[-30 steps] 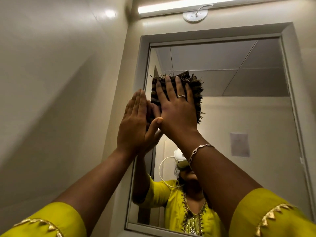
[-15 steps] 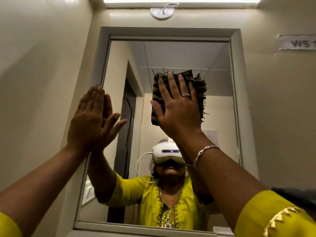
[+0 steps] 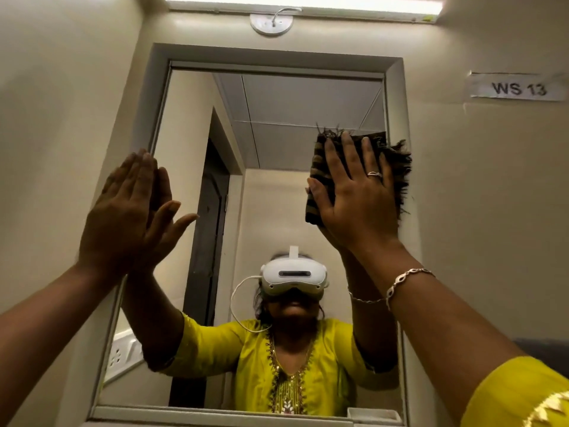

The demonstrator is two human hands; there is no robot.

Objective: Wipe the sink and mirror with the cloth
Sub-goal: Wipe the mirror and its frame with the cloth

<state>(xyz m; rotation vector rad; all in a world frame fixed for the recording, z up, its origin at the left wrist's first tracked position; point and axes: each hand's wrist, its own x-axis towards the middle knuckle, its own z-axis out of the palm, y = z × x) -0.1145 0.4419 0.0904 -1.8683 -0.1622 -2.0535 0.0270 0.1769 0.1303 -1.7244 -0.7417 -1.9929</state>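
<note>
The mirror [image 3: 292, 97] stands ahead of both hands. The left hand [image 3: 123, 217] lies flat at its left edge, fingers straight and together, holding nothing. The right hand [image 3: 357, 198], fingers spread, presses the cloth [image 3: 317, 167] on the glass by the right frame. The cloth's long axis runs upright under the palm. Most of the glass lies left of and below this hand, so the next sweep probably goes that way.

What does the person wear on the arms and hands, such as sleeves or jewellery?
The right hand has a thin silver ring on one finger, and a silver chain bracelet circles that wrist. The right arm wears a yellow-green sleeve with gold zigzag trim. The left hand shows no jewellery; its sleeve is out of frame.
</note>
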